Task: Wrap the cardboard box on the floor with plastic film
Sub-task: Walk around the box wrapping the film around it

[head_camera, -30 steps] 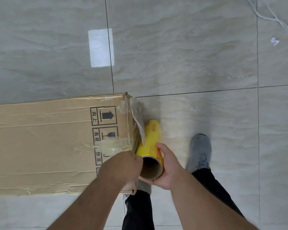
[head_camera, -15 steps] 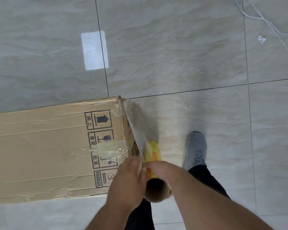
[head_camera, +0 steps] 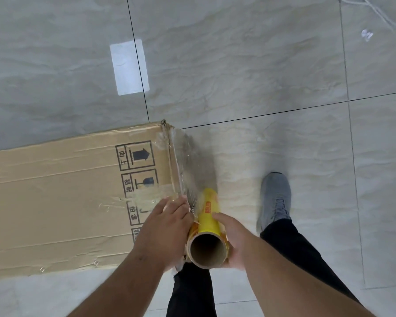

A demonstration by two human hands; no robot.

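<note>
Beside the cardboard box (head_camera: 55, 202), both hands grip the film roll (head_camera: 207, 227), raised since earlier, more film (head_camera: 192, 165) drawn out

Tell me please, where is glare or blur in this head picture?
Head view: a bright rectangular glare patch lies on the glossy floor; the stretched plastic film glints beside the cardboard box; the picture is slightly soft.

The person wears black trousers (head_camera: 293, 248), a grey lace-up sneaker (head_camera: 276, 197), and no sleeves on the forearms.
</note>
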